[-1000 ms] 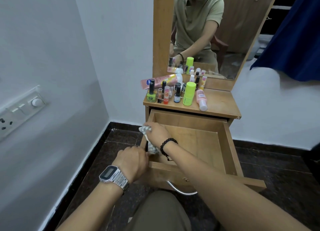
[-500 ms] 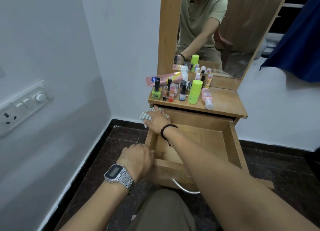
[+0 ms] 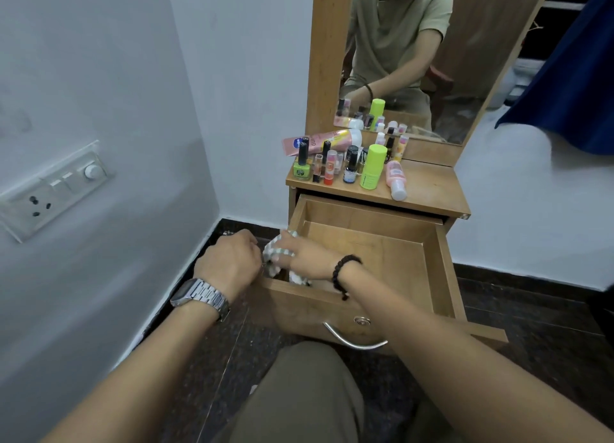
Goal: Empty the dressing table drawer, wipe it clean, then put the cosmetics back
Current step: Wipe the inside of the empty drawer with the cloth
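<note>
1. Drawer (image 3: 365,253) is pulled out and looks emptied; bare wood floor past my right fingertips.
2. Wipe in progress: my right hand (image 3: 304,256) presses the checked cloth (image 3: 277,253) onto the drawer's left wall, fingers flat and slightly spread on top of it.
3. My left hand (image 3: 232,260) sits just left of the cloth, outside that wall, fingers curled. Can't tell if they grip the wall edge or the cloth; knuckles hide the tips.
4. Cosmetics (image 3: 345,163) are parked on the tabletop (image 3: 428,190), well beyond both hands. None back in yet.
5. Left to do, as I judge it: finish the wipe, then reload.
6. Hidden: near-left drawer corner under cloth and wrist; small bottle labels unreadable; front panel partly behind my right forearm.
</note>
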